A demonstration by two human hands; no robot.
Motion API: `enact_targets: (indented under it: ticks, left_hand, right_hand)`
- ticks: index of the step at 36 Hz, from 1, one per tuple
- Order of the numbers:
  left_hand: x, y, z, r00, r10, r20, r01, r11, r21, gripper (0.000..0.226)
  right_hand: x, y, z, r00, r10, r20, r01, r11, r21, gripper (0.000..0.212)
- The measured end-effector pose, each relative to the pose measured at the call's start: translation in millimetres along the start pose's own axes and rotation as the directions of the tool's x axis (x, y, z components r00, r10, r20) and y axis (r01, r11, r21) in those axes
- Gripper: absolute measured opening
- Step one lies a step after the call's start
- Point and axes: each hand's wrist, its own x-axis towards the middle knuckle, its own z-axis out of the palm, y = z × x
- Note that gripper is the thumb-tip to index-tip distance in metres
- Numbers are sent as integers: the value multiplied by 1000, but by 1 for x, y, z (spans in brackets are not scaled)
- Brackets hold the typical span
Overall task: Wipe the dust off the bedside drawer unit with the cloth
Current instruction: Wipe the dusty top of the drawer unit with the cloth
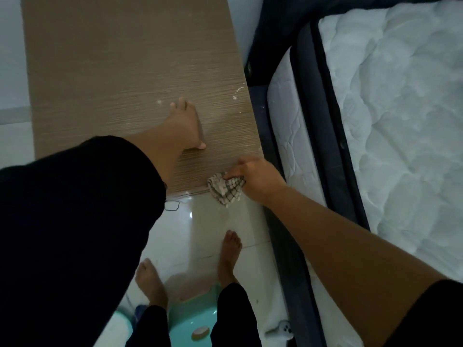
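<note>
The bedside drawer unit point(120, 71) shows its brown wood-grain top from above, with white dust specks near its right edge. My left hand point(186, 126) lies flat on the top, fingers straight, thumb near the front. My right hand point(255, 179) grips a crumpled checked cloth point(225, 190) at the unit's front right corner. The cloth hangs partly over the front edge.
A bed with a white quilted mattress point(400, 121) and dark frame point(295, 246) runs along the right, close to the unit. Below the unit is a pale tiled floor point(200, 234) with my bare feet, a teal basin point(190, 319) and a small white object point(285, 330).
</note>
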Motion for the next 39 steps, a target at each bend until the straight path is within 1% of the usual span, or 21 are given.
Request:
enact_targets:
  ticks: [2, 5, 8, 12, 14, 17, 22, 23, 25, 27, 30, 34, 39]
  left_hand:
    - [5, 7, 1, 999, 22, -29, -23, 999, -24, 117]
    - [10, 18, 3, 999, 42, -35, -43, 999, -34, 119]
    - [15, 24, 3, 999, 41, -23, -41, 999, 6, 122]
    - [19, 25, 3, 999, 38, 2, -39, 998, 52, 120]
    - [20, 24, 4, 999, 51, 3, -51, 997, 54, 120]
    - [22, 22, 4, 999, 50, -2, -50, 998, 37, 120]
    - [23, 21, 7, 999, 47, -18, -47, 999, 28, 121]
    - [24, 21, 8, 999, 45, -20, -45, 999, 29, 121]
    - [25, 21, 8, 999, 41, -18, -40, 999, 35, 121]
    - [25, 20, 8, 999, 36, -17, -36, 999, 40, 121]
    - [25, 20, 8, 999, 37, -11, -36, 999, 37, 122]
    - [23, 19, 6, 998, 53, -15, -52, 998, 39, 121]
    - [18, 21, 7, 998, 60, -28, -59, 997, 50, 116]
  right_hand:
    - [8, 6, -15, 998, 8, -64, -7, 1000, 19, 39]
    - [29, 17, -39, 978, 42, -205, -41, 999, 11, 32]
    - [59, 27, -62, 950, 66, -306, -54, 997, 46, 28]
    - [100, 39, -87, 927, 115, -357, -118, 993, 15, 42]
    - [119, 42, -96, 915, 172, -366, -171, 985, 34, 42]
    - [147, 42, -105, 889, 278, -364, -242, 960, 141, 37]
    - [174, 40, -108, 886, 345, -310, -277, 930, 243, 29]
    - [176, 39, -107, 887, 355, -295, -283, 923, 259, 26]
    - [178, 39, -103, 891, 348, -292, -267, 921, 285, 30]
    - [173, 40, -98, 895, 347, -279, -260, 916, 306, 26]
    - [151, 42, -86, 917, 282, -282, -223, 949, 225, 29]
    - [109, 46, -64, 967, 184, -175, -162, 978, 134, 31]
    - [50, 45, -31, 972, 185, -148, -171, 980, 106, 34]
